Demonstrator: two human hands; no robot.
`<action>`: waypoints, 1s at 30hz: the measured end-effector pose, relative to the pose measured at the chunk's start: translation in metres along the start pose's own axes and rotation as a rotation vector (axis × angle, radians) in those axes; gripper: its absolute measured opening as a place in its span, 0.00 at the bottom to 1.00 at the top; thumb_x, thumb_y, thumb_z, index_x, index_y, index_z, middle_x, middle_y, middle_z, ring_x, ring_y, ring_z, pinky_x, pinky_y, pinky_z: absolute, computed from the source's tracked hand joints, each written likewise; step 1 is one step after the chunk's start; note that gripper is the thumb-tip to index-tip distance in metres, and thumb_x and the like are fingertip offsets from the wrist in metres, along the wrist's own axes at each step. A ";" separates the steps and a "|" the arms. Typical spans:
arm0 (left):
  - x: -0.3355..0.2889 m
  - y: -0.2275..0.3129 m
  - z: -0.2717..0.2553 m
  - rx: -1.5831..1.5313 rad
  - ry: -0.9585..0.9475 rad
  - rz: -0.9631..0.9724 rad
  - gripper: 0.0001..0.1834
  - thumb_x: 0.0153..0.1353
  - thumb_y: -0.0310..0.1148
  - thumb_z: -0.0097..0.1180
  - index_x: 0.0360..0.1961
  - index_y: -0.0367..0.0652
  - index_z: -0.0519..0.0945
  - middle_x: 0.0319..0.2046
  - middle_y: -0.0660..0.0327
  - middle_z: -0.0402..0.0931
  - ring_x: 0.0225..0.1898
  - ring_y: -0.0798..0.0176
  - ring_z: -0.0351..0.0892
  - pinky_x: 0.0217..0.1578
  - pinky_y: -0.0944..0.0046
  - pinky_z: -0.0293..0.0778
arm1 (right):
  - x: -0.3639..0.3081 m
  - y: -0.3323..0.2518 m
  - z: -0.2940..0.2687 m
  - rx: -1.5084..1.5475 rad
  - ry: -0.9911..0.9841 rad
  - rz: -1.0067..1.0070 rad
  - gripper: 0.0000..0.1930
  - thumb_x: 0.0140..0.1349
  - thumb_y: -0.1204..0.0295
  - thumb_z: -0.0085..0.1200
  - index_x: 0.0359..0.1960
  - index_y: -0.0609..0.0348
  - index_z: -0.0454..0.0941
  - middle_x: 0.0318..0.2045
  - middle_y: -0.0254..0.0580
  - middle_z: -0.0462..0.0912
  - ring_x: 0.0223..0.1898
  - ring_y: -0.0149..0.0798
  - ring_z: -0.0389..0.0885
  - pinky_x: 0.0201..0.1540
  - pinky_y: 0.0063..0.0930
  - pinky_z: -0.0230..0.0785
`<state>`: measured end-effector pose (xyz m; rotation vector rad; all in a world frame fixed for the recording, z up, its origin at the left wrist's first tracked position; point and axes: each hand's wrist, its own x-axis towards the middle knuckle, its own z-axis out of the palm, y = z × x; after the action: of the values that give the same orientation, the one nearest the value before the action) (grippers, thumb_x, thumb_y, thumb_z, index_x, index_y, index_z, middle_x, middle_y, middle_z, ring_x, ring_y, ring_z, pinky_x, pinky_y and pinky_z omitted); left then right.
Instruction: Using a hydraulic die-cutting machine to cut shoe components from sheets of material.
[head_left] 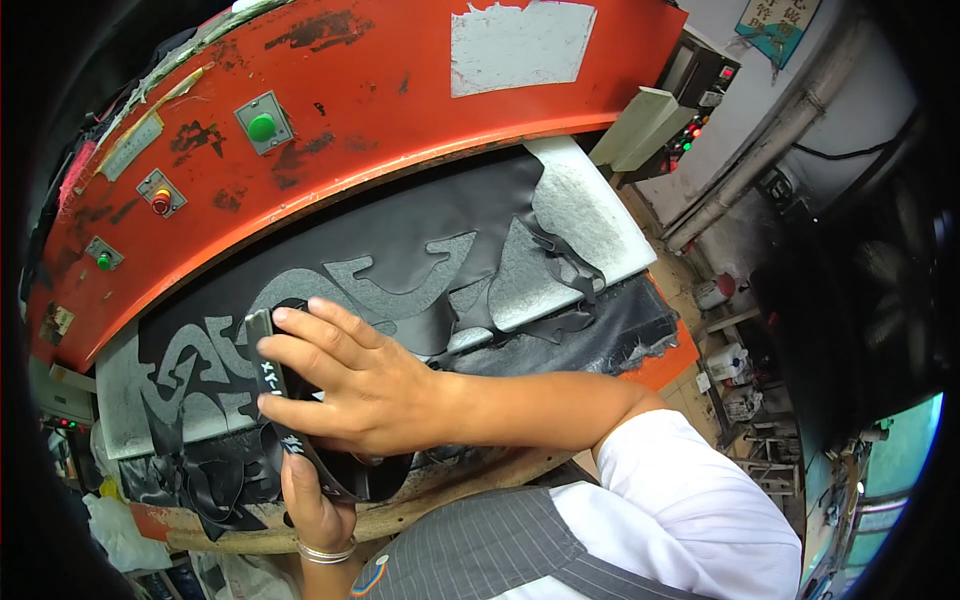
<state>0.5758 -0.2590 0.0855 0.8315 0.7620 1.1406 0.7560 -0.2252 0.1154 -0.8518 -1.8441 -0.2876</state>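
Orange machine (430,120) rises beyond both hands

Beyond the hands, its worn front carries a green button (262,127) and, farther left, a red button (160,202). A control box (700,75) with small lit lamps stands off to the right of the hands, with a slanting pole (770,140) past it. Just ahead of the fingers, a black sheet (400,210) lies on a pale, speckled board (625,225), which shows through curved and hooked openings in it.

A dark curved frame (270,375) bearing white marks is between the two hands, above the near part of the sheet. The left hand (318,505), below it, grips its near end, the thumb along the outer side. The right hand (365,390) lies over it, fingers spread onto its left edge; its thumb is hidden, so I cannot tell whether it is clamped.

Black offcuts (225,490) hang in a tangle left of the left hand. Bracelets (327,553) circle that wrist. Nearer the body than the right hand runs a wooden rail (480,480).
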 end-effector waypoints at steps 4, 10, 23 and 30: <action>0.000 0.004 -0.024 0.096 -0.078 -0.060 0.22 0.74 0.47 0.40 0.54 0.39 0.70 0.37 0.54 0.79 0.34 0.61 0.82 0.34 0.62 0.79 | 0.014 -0.003 0.018 -0.040 -0.136 -0.228 0.12 0.45 0.65 0.55 0.29 0.58 0.78 0.34 0.40 0.76 0.41 0.43 0.76 0.57 0.47 0.68; 0.035 0.003 -0.067 0.131 0.146 -0.157 0.19 0.73 0.47 0.43 0.34 0.44 0.76 0.19 0.66 0.75 0.13 0.73 0.70 0.13 0.73 0.66 | 0.014 0.017 0.002 -0.164 -0.249 -0.202 0.06 0.47 0.66 0.56 0.24 0.50 0.72 0.25 0.33 0.70 0.31 0.37 0.76 0.36 0.38 0.76; 0.030 0.059 -0.165 1.711 0.344 0.235 0.34 0.60 0.39 0.62 0.64 0.34 0.67 0.63 0.46 0.65 0.64 0.48 0.64 0.64 0.53 0.57 | -0.029 0.246 -0.103 -0.652 -0.982 0.894 0.24 0.54 0.43 0.60 0.37 0.52 0.84 0.39 0.45 0.85 0.46 0.49 0.83 0.47 0.43 0.75; 0.105 -0.004 -0.029 1.271 -0.014 0.289 0.19 0.53 0.29 0.65 0.46 0.33 0.81 0.43 0.54 0.79 0.45 0.57 0.78 0.49 0.62 0.71 | -0.055 0.305 -0.092 -0.504 -1.160 0.973 0.26 0.56 0.44 0.60 0.43 0.54 0.84 0.44 0.45 0.84 0.50 0.47 0.81 0.50 0.41 0.74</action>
<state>0.5785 -0.1532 0.0575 2.0436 1.4021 0.7975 1.0370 -0.0800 0.0511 -2.5031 -2.0487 0.5047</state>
